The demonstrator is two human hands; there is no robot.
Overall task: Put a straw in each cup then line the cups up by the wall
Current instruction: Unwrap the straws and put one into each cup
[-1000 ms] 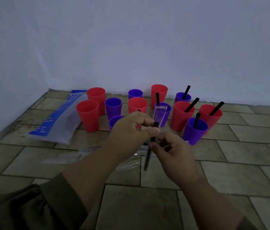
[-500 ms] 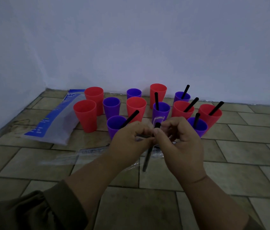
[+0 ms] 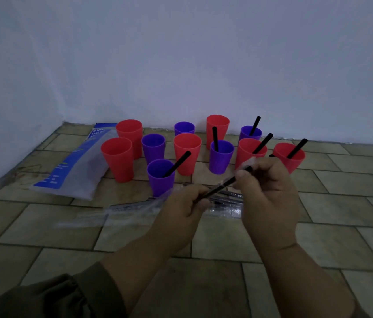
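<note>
Both hands met over the tiled floor (image 3: 226, 237), in front of a cluster of red and purple cups. The left hand (image 3: 181, 211) was closed around the lower end of a black straw (image 3: 223, 185), and the right hand (image 3: 267, 191) pinched its upper end between thumb and fingertips, so the straw ran slantwise between them, tilted up to the right. A scrap of clear wrapper (image 3: 248, 162) showed at the straw's top, above the right thumb. Below the hands a clear packet (image 3: 149, 208) lay flat on the floor, with more dark straws dimly visible inside it. Among the cups, the near purple cup (image 3: 160, 179) held a leaning straw, as did the middle purple cup (image 3: 220, 157), the far purple cup (image 3: 249, 133) and two red cups (image 3: 246, 152) on the right. The left red cups (image 3: 118, 159) looked empty, as did two purple ones beside them. A blue and white bag (image 3: 75, 167) lay to the left of the cups, near the corner of the wall (image 3: 181, 65).
</note>
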